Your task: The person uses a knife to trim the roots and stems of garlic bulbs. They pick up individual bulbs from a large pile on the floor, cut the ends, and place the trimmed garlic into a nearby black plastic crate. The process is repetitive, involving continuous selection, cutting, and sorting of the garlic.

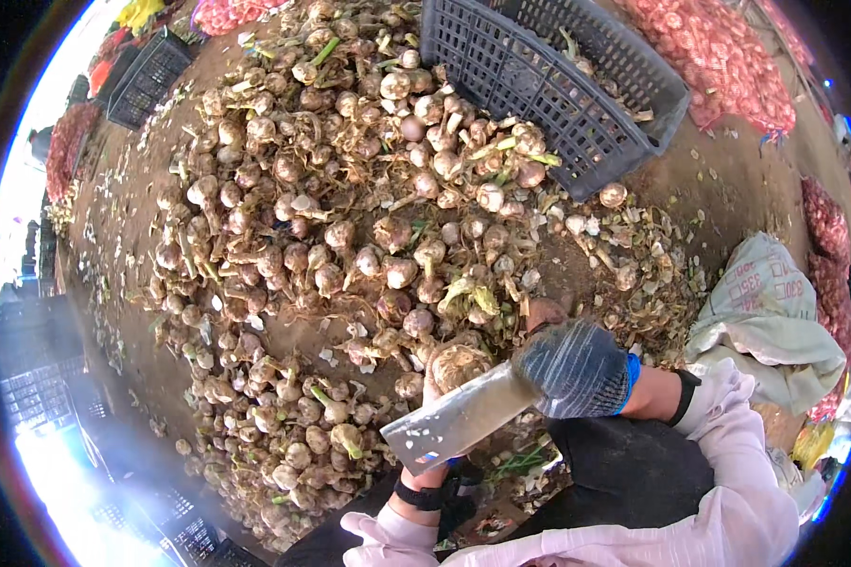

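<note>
My right hand, in a grey knitted glove with a blue cuff edge, grips a cleaver. The broad metal blade points left and carries a few pale flecks. Just beyond the blade's upper edge, bare fingers of my left hand hold a garlic bulb with its root side showing. The blade covers most of that hand, and I cannot tell whether metal touches the bulb. A large heap of untrimmed garlic bulbs spreads over the ground ahead, and a smaller-looking pile of stemmed bulbs lies to my left.
A black plastic crate with garlic stalks inside stands tilted at the far right of the heap. Loose skins and trimmings litter the ground near a white woven sack. Red mesh bags of garlic stand behind; another crate is far left.
</note>
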Demonstrator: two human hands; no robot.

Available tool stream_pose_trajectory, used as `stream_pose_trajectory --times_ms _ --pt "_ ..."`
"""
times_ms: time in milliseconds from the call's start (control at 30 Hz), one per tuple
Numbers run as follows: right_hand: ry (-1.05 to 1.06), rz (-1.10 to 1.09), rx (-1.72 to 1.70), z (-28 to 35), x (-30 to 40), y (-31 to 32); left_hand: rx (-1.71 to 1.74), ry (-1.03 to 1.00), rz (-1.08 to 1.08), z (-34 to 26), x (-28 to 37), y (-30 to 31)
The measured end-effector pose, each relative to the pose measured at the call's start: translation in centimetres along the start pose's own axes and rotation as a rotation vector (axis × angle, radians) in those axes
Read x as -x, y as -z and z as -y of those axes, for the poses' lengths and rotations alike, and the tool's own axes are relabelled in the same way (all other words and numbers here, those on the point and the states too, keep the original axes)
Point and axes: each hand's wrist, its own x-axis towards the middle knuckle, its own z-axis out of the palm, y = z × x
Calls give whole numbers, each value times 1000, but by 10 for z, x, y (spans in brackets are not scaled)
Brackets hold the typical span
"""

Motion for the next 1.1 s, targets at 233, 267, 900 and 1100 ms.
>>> stream_pose_trajectory --times_ms 233,267,900,1100 --pt "74 -223 -365 -21 12 -47 13 -5 7 3 -5 -14" --pt "80 -229 -339 -21 13 -47 17 -4 6 4 -5 -14" --pt "-237 -548 -1069 -52 8 -31 18 148 -102 -31 -25 -55" --pt "8 -594 -1010 -25 -13 -27 -1191 -170 -96 -35 -33 -76"
